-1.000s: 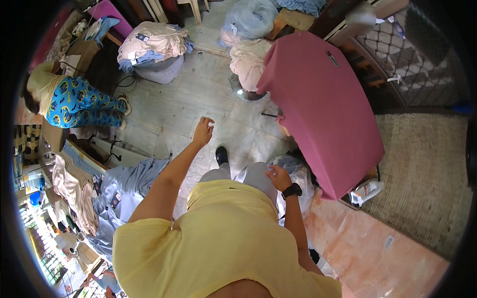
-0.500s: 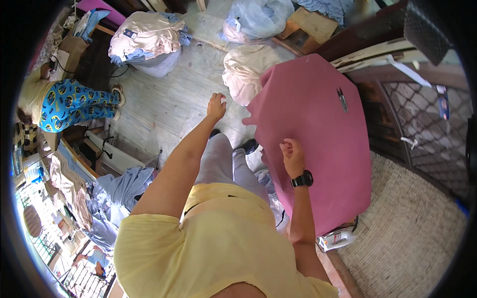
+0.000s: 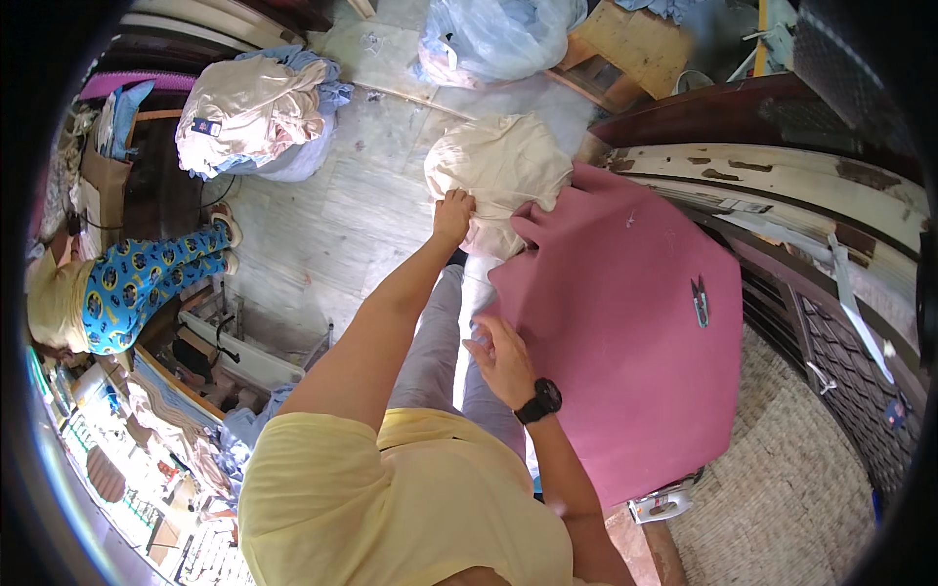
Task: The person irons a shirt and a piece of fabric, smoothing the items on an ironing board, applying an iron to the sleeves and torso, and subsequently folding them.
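My left hand [image 3: 454, 217] reaches forward to the near left side of a pile of cream cloth [image 3: 503, 161], its fingers curled into the fabric. My right hand [image 3: 503, 363], held at the left edge of a pink-covered table [image 3: 616, 361], has its fingers apart and nothing in them. A dark watch [image 3: 543, 398] is on that wrist. Small thread snips [image 3: 701, 302] lie on the pink cover, to the right of both hands. The cream pile stands beyond the table's far left corner and partly meets the pink cover.
At the far left stands a heap of cream and blue garments [image 3: 249, 112]; a blue plastic bag [image 3: 493, 39] is at the back. A person in blue patterned trousers [image 3: 147, 288] bends at the left. An iron [image 3: 660, 506] sits below the table's near edge. A lattice gate [image 3: 850, 381] borders the right.
My left hand has moved onto the cream cloth. My right hand has come back from over the pink cover toward my body, its fingers spreading. The view has shifted.
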Demonstrator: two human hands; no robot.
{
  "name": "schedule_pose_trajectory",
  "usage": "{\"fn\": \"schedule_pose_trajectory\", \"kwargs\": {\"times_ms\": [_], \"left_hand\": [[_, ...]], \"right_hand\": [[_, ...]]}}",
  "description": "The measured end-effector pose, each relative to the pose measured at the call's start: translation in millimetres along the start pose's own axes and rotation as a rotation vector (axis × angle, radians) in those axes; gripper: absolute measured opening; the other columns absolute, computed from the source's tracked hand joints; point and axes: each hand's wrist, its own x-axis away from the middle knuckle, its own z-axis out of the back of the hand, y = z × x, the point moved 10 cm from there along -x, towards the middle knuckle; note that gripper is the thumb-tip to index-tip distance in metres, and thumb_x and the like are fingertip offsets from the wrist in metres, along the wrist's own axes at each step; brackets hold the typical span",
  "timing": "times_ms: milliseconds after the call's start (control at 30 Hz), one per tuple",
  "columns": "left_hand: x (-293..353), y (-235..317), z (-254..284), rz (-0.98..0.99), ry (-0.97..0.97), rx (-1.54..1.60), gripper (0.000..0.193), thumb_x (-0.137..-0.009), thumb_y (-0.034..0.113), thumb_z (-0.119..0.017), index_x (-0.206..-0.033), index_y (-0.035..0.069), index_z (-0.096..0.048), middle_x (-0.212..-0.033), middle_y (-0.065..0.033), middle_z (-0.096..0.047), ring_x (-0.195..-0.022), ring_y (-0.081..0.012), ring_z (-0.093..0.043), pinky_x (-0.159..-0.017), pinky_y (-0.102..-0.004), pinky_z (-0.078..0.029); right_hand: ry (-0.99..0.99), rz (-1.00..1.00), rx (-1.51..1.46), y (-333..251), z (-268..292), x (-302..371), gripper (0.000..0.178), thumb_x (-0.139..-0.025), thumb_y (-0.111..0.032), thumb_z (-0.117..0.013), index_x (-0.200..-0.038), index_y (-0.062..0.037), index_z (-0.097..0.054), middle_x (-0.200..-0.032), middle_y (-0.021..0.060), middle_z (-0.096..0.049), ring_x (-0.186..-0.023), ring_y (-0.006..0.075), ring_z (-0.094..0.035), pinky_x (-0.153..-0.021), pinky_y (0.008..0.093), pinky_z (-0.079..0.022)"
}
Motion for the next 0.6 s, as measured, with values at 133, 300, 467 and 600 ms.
{"fn": "schedule_pose_trajectory", "kwargs": {"times_ms": [133, 300, 467, 600], "left_hand": [[-21, -2, 54, -0.038, 0.011, 0.454, 0.022, -0.078, 0.001, -0.06, -0.099, 0.006, -0.057, -0.097, -0.0148, -0.063, -0.093, -0.0353, -0.06, -0.076, -0.0438, -0.048], [-27, 56, 158, -0.259, 0.05, 0.827, 0.028, -0.08, -0.007, -0.05, -0.106, 0.003, -0.048, -0.089, -0.0207, -0.058, -0.084, -0.0387, -0.059, -0.072, -0.0386, -0.047], [-30, 59, 170, -0.058, 0.004, 1.017, 0.027, -0.085, 0.002, -0.057, -0.111, 0.001, -0.048, -0.102, -0.0232, -0.057, -0.095, -0.0365, -0.059, -0.08, -0.0414, -0.046], [-36, -1, 146, -0.075, 0.298, 0.705, 0.058, -0.082, 0.019, -0.071, -0.13, 0.004, -0.043, -0.136, -0.0211, -0.043, -0.123, -0.0366, -0.044, -0.096, -0.0473, -0.039]], "right_hand": [[0.01, 0.01, 0.122, 5, -5, -55, 0.055, -0.079, -0.01, -0.073, -0.127, -0.0037, -0.048, -0.106, 0.0151, -0.054, -0.085, 0.0295, -0.057, -0.075, 0.0402, -0.048], [0.458, 0.118, 0.329, -31, 45, -146, 0.084, -0.072, 0.001, -0.074, -0.142, -0.0027, -0.028, -0.128, 0.0259, -0.037, -0.099, 0.0386, -0.057, -0.088, 0.0445, -0.047], [0.268, -0.169, 0.472, 60, 40, -240, 0.039, -0.078, -0.014, -0.068, -0.114, -0.0023, -0.057, -0.113, 0.0255, -0.056, -0.107, 0.0435, -0.052, -0.094, 0.0484, -0.042], [0.49, 0.088, 0.597, -4, 80, -246, 0.02, -0.08, -0.018, -0.059, -0.092, -0.0016, -0.063, -0.094, 0.0226, -0.063, -0.096, 0.0418, -0.056, -0.083, 0.0503, -0.045]]}}
